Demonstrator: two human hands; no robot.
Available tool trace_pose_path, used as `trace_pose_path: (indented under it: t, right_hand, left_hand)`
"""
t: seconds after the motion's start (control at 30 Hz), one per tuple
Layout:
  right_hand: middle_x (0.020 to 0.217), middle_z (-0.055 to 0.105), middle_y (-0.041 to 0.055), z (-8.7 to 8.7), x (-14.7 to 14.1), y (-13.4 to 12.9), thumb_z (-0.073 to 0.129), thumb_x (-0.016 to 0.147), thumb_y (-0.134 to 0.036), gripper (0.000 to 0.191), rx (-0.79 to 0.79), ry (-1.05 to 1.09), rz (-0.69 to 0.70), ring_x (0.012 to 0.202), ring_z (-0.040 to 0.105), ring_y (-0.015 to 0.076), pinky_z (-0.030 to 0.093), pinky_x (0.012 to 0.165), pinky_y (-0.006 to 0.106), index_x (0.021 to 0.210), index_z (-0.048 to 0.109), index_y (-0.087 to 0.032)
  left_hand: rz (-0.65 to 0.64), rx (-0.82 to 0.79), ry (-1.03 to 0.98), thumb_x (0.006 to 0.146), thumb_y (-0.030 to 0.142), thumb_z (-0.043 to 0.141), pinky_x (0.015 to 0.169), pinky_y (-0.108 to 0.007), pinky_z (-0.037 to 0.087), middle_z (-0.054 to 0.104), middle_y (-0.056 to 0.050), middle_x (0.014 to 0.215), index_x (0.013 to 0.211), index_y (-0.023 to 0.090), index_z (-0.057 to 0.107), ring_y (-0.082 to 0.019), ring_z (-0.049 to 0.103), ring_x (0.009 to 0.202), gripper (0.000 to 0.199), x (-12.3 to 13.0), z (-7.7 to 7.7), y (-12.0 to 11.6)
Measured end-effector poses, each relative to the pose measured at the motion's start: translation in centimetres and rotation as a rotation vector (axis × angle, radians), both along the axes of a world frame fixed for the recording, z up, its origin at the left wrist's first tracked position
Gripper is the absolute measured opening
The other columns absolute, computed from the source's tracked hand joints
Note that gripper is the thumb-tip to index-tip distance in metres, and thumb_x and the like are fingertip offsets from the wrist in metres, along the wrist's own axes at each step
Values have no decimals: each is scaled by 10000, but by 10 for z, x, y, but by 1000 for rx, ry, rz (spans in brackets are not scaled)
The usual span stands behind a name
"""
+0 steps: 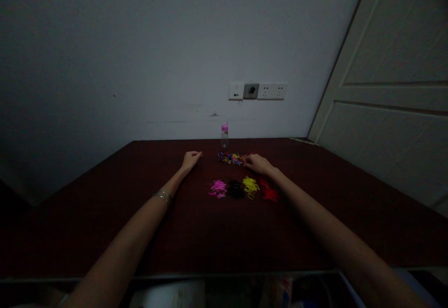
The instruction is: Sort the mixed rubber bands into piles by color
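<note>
A mixed heap of small coloured bands lies across the middle of the dark red table. My right hand is at the heap's right end, its fingertips pinched down among the bands; what they hold is too small to make out. Left of the heap my left hand rests on the table with its fingers curled together. Nearer to me four sorted piles sit in a row: pink bands, black bands, yellow bands and red bands.
A clear bottle with a pink top stands behind the heap. The table meets a wall with sockets. A pale door is at the right. Below the front edge, items lie in an open space.
</note>
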State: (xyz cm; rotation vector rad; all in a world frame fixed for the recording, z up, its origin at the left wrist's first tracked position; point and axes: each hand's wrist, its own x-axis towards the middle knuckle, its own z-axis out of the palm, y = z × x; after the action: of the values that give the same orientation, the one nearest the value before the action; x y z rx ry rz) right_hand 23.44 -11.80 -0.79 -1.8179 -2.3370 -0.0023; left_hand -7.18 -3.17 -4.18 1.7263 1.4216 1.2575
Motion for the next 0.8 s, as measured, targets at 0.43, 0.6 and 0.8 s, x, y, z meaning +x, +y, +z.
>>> trace_pose_path:
  t: [0.43, 0.6, 0.8]
  right_hand:
    - [820, 639, 42, 8, 9, -7, 580, 782, -288, 136, 60, 198, 185, 737, 562, 140, 369, 639, 212, 748, 642, -172]
    - [826, 617, 46, 20, -9, -31, 561, 798, -261, 137, 36, 244, 373, 776, 554, 146, 393, 700, 235, 762, 645, -158]
    - [885, 597, 49, 19, -30, -54, 579, 782, -206, 81, -44, 175, 500, 812, 547, 145, 403, 720, 244, 783, 650, -166]
  left_hand:
    - [1, 4, 35, 691, 443, 545, 440, -208, 249, 414, 41, 395, 666, 113, 658, -79, 352, 400, 349, -2, -2, 2]
    - [0, -5, 40, 688, 447, 547, 439, -208, 256, 420, 36, 400, 673, 115, 660, -81, 357, 404, 352, -2, -3, 3]
    - [-1, -12, 45, 690, 425, 552, 441, -209, 262, 422, 35, 395, 673, 110, 665, -82, 360, 407, 334, 0, 0, -2]
